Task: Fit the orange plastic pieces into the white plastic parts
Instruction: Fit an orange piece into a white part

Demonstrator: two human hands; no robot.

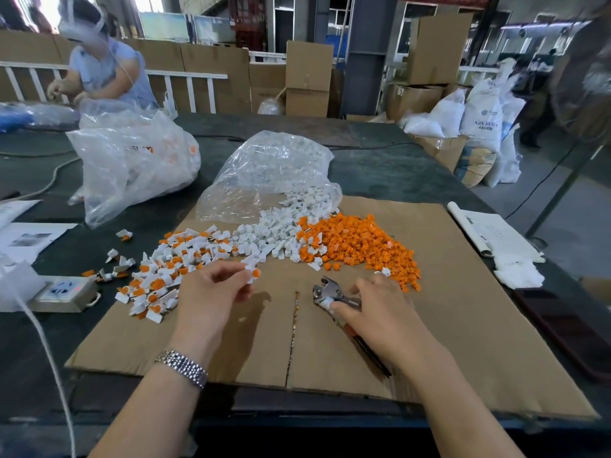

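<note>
Orange pieces (360, 246) heaped on cardboard (463, 325) — left hand (211, 292) pinching fitted part (253, 271), right hand (377, 309) gripping pliers (330, 290), warehouse

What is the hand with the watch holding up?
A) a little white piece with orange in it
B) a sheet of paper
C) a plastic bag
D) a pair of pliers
A: the left hand pinches a small white and orange piece at its fingertips, above the cardboard; the metal pliers lie under the right hand instead.
</note>
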